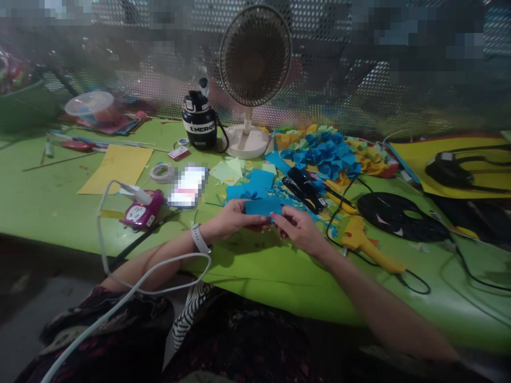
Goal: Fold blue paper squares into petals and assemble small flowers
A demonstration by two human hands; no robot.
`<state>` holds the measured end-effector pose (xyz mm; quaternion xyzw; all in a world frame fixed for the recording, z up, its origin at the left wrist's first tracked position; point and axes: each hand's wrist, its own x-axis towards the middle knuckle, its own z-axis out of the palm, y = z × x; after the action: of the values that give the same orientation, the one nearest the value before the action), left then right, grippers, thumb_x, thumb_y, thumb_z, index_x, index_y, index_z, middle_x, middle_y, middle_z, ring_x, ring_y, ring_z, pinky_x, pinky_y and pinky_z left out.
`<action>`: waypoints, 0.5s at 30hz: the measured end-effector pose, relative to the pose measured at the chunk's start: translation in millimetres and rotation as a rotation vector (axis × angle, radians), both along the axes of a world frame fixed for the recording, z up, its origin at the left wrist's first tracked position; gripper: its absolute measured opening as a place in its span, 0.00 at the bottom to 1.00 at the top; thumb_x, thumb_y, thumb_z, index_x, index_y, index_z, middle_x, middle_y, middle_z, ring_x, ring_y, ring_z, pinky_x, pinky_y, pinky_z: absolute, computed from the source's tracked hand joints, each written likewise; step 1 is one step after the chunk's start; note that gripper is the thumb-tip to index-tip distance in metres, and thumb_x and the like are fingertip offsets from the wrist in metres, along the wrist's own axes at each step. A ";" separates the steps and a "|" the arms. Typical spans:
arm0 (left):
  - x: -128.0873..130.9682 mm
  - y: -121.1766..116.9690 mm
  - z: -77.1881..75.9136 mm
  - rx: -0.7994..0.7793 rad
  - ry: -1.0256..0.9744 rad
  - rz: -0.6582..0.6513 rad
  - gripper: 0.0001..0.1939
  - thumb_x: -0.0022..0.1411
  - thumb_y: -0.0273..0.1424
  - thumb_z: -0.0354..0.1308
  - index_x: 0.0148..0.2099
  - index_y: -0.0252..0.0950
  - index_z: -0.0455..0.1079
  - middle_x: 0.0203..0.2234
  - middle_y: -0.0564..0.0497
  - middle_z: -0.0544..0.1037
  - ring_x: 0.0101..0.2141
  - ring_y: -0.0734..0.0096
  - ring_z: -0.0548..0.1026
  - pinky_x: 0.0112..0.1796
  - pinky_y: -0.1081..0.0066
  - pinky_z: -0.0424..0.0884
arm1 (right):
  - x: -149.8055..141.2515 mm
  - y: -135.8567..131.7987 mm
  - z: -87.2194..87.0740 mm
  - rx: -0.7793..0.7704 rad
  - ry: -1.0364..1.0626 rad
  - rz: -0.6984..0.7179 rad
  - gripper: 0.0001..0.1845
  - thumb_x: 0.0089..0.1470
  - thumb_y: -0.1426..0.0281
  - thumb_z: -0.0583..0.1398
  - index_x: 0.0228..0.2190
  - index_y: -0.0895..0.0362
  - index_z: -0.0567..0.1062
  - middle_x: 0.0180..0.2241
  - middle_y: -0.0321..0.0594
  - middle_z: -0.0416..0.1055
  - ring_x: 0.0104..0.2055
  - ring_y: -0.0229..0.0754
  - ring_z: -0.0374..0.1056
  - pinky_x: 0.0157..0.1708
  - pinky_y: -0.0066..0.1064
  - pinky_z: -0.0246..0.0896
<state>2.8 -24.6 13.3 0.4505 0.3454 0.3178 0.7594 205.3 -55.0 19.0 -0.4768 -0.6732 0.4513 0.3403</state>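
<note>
L hand & R hand over table, each grip pinching one side of small blue paper betw. them. Step in hand: prob. folding/shaping it; next move likely needs light fingertip ctrl, both sides. Beyond: black tools, blue paper pile, then fan at back.

We note left forearm and right forearm bare, angling inward; left hand and right hand close together, each pinching, thumbs uppermost, fingers curled beneath, partly hidden.
</note>
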 end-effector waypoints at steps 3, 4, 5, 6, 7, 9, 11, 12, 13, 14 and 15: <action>-0.7 1.0 0.1 0.004 0.022 0.008 0.20 0.44 0.34 0.77 0.37 0.29 0.77 0.30 0.47 0.83 0.30 0.72 0.80 0.42 0.66 0.79 | 1.2 0.8 1.0 0.007 0.000 0.001 0.28 0.55 0.43 0.61 0.22 0.52 0.62 0.15 0.30 0.64 0.18 0.35 0.59 0.20 0.29 0.54; -0.7 0.9 0.0 0.004 0.025 0.006 0.20 0.44 0.34 0.78 0.36 0.29 0.77 0.30 0.47 0.83 0.30 0.72 0.80 0.41 0.67 0.79 | 1.2 0.8 0.9 0.011 -0.002 0.001 0.28 0.55 0.43 0.61 0.22 0.52 0.62 0.15 0.30 0.63 0.18 0.35 0.59 0.19 0.29 0.54; -0.6 0.8 -0.1 0.005 0.026 0.001 0.20 0.44 0.35 0.78 0.36 0.29 0.77 0.29 0.47 0.83 0.30 0.73 0.80 0.40 0.67 0.79 | 0.8 0.7 0.6 0.016 -0.002 -0.002 0.28 0.55 0.43 0.61 0.22 0.52 0.62 0.15 0.30 0.63 0.18 0.35 0.59 0.19 0.29 0.53; -0.7 0.6 -0.3 0.007 0.027 -0.005 0.21 0.44 0.35 0.78 0.36 0.28 0.77 0.29 0.46 0.83 0.29 0.73 0.80 0.40 0.68 0.79 | 0.4 0.7 0.5 0.023 -0.005 -0.008 0.28 0.54 0.43 0.61 0.22 0.52 0.62 0.15 0.30 0.63 0.18 0.35 0.58 0.19 0.29 0.53; -1.0 0.5 -0.5 0.013 0.031 -0.011 0.21 0.44 0.35 0.78 0.36 0.28 0.77 0.30 0.46 0.83 0.29 0.72 0.80 0.39 0.68 0.79 | 0.0 0.6 0.8 0.029 -0.008 -0.015 0.29 0.54 0.42 0.61 0.22 0.52 0.62 0.15 0.30 0.63 0.17 0.35 0.58 0.19 0.29 0.53; -3.2 1.6 -0.5 0.033 0.049 -0.026 0.21 0.45 0.36 0.77 0.38 0.28 0.77 0.31 0.45 0.83 0.30 0.71 0.81 0.38 0.68 0.79 | 0.0 1.0 2.6 0.043 -0.010 -0.034 0.29 0.53 0.42 0.62 0.21 0.52 0.62 0.15 0.30 0.63 0.17 0.35 0.58 0.18 0.29 0.53; -8.5 5.7 0.6 0.073 0.075 -0.016 0.21 0.47 0.37 0.76 0.39 0.29 0.76 0.33 0.44 0.84 0.32 0.70 0.81 0.37 0.68 0.79 | 2.1 2.4 6.3 0.057 0.012 -0.063 0.30 0.51 0.42 0.63 0.20 0.52 0.63 0.14 0.30 0.63 0.17 0.35 0.58 0.18 0.29 0.54; -12.5 9.1 1.7 0.106 0.092 0.004 0.21 0.49 0.37 0.75 0.41 0.30 0.76 0.34 0.44 0.84 0.33 0.69 0.82 0.37 0.68 0.79 | 4.1 3.6 8.5 0.063 0.034 -0.086 0.30 0.50 0.42 0.64 0.20 0.52 0.63 0.15 0.30 0.63 0.17 0.35 0.59 0.18 0.29 0.55; -17.1 13.4 3.0 0.153 0.109 0.057 0.20 0.50 0.38 0.74 0.42 0.31 0.75 0.34 0.45 0.84 0.33 0.69 0.82 0.37 0.68 0.78 | 6.6 5.1 10.5 0.070 0.064 -0.119 0.30 0.50 0.42 0.64 0.20 0.53 0.64 0.15 0.30 0.63 0.17 0.35 0.59 0.18 0.29 0.56; -22.0 18.3 4.4 0.215 0.147 0.095 0.19 0.53 0.38 0.72 0.42 0.32 0.75 0.34 0.45 0.84 0.34 0.68 0.82 0.38 0.68 0.78 | 9.5 6.9 12.3 0.082 0.098 -0.162 0.30 0.50 0.42 0.64 0.20 0.53 0.64 0.15 0.31 0.64 0.17 0.34 0.60 0.18 0.29 0.56; -27.0 23.5 5.7 0.307 0.198 0.166 0.18 0.57 0.40 0.68 0.44 0.32 0.75 0.36 0.44 0.83 0.35 0.68 0.82 0.39 0.68 0.78 | 12.4 8.8 13.6 0.096 0.134 -0.209 0.30 0.50 0.42 0.65 0.20 0.53 0.64 0.15 0.31 0.64 0.16 0.34 0.60 0.18 0.29 0.57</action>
<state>-24.2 -1.1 19.0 0.5602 0.4016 0.3824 0.6154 217.7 -46.2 32.5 -0.4961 -0.6165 0.4116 0.4523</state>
